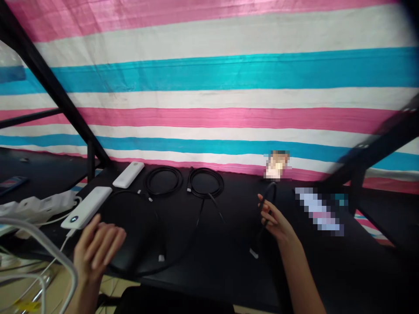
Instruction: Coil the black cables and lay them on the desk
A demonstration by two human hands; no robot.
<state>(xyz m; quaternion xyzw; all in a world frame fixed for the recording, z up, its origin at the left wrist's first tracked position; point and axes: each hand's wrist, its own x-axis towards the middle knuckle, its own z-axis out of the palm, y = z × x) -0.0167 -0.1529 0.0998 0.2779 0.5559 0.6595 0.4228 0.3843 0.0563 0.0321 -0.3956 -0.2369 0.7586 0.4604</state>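
Note:
My right hand [275,220] is closed on a black cable [271,192], holding it in a loop above the dark table. One pale connector [253,253] of this cable hangs below the fingers. On the left, my left hand [100,246] is raised with its fingers curled together, and I see nothing in them. Just behind it lies a white power bank [90,207] with a white cable plugged into its near end. Another black cable [153,271] lies in a wide, loose loop between my hands, with a pale connector [161,258] inside the loop.
Two coiled black cables [163,194] [214,196] lie along the back, beside a second white power bank [128,174]. White power strips [49,205] and thick white cables [49,240] crowd the left. Black metal bars [49,83] frame a striped sheet [209,100]. Pixelated items [319,211] sit right.

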